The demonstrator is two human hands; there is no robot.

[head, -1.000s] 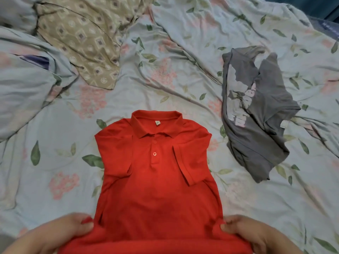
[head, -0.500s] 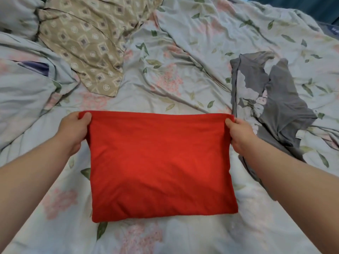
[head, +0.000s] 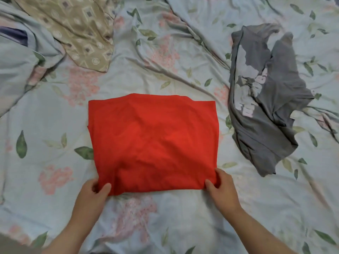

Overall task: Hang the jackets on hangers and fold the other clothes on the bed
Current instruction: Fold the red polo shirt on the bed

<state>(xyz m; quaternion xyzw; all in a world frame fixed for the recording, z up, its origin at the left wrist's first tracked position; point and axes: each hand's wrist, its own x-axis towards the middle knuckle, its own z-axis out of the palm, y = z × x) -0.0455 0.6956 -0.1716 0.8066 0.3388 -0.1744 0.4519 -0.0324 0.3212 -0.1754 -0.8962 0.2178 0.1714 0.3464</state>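
A red shirt [head: 154, 143], folded into a flat rectangle with no collar or buttons showing, lies in the middle of the bed [head: 55, 143], on a pale sheet printed with pink flowers and green leaves. Both hands reach in from the near edge of the bed and hold the shirt's near corners. The left hand [head: 93, 193] pinches the near left corner, with the thumb lying on top of the red cloth and the fingers [head: 91, 186] tucked beneath it. The right hand [head: 222, 189] pinches the near right corner in the same way, thumb on top and fingers curled round the fold. The far edge of the shirt rests flat on the sheet, with one layer peeking out at its far right corner. Toward the right side of the bed, apart from the red shirt, a grey T-shirt [head: 266, 107] with a pale print lies crumpled and unfolded. At the far left corner lies a beige patterned cloth [head: 77, 30], beside bunched floral bedding [head: 16, 57].
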